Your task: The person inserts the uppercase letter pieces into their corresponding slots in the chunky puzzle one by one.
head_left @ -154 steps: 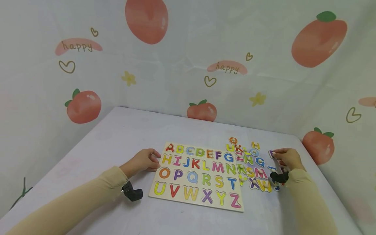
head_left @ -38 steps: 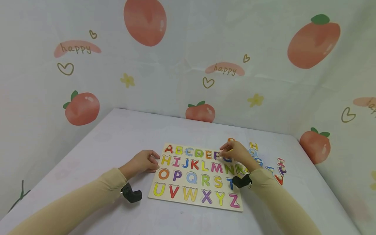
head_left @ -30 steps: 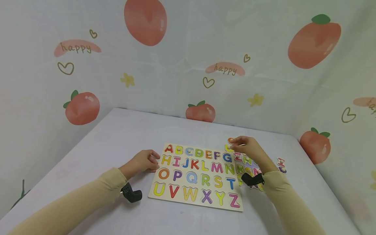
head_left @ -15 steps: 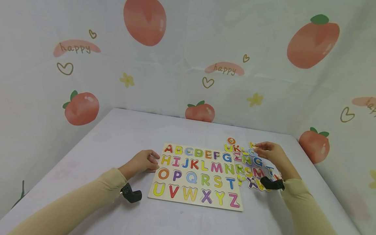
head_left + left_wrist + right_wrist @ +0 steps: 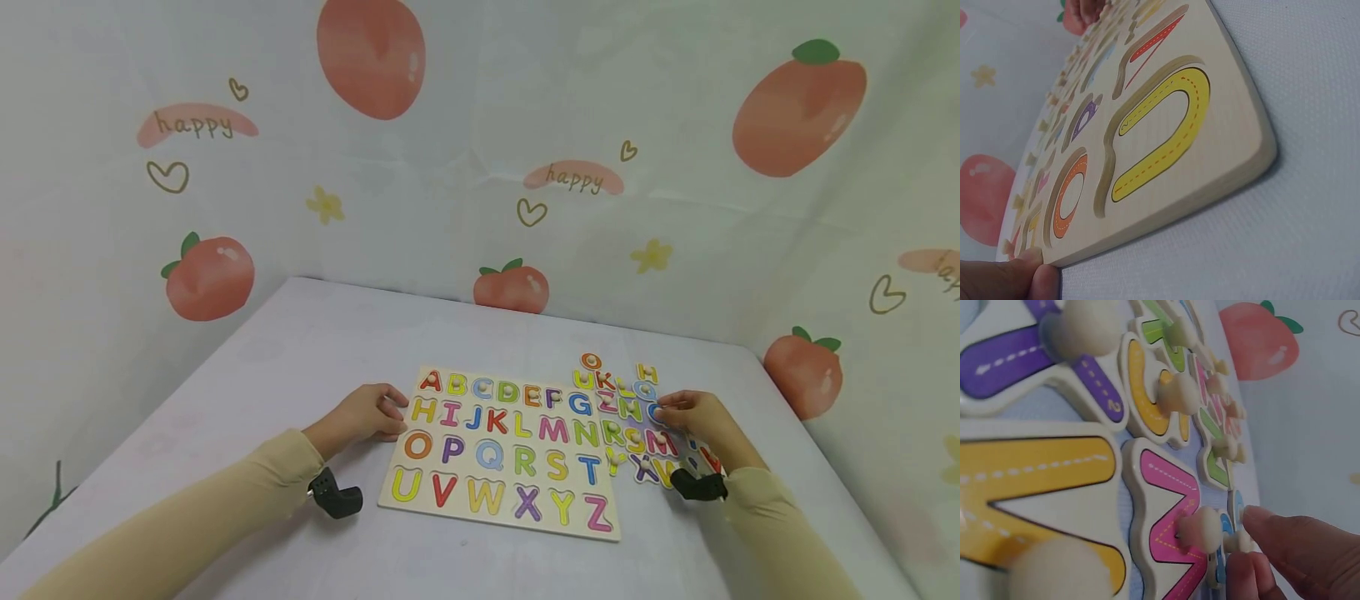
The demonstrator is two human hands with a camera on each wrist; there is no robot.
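Note:
A wooden alphabet puzzle board (image 5: 480,510) lies flat, its A to F slots holding letter pieces with knobs. My left hand (image 5: 365,412) rests at the board's left edge, near H and O. In the left wrist view its fingertips (image 5: 1030,256) touch the board's rim. My right hand (image 5: 705,419) pinches the knob of the blue letter G piece (image 5: 654,412) among the loose letters. In the right wrist view, the thumb and fingers (image 5: 1257,519) close round that knob, beside the pink M piece (image 5: 1169,519). The hand hides part of the G.
Loose knobbed letter pieces crowd the board's right side, among them O (image 5: 591,362), H (image 5: 647,373), Q (image 5: 645,390) and X (image 5: 645,468). A red V piece (image 5: 709,459) shows partly behind the right hand. Fruit-printed cloth (image 5: 450,208) hangs behind the white table (image 5: 360,317).
A purple F piece, earlier in my right hand, now sits in its slot. The right hand went right across the loose letters, past H, and down to G. My left hand stayed put.

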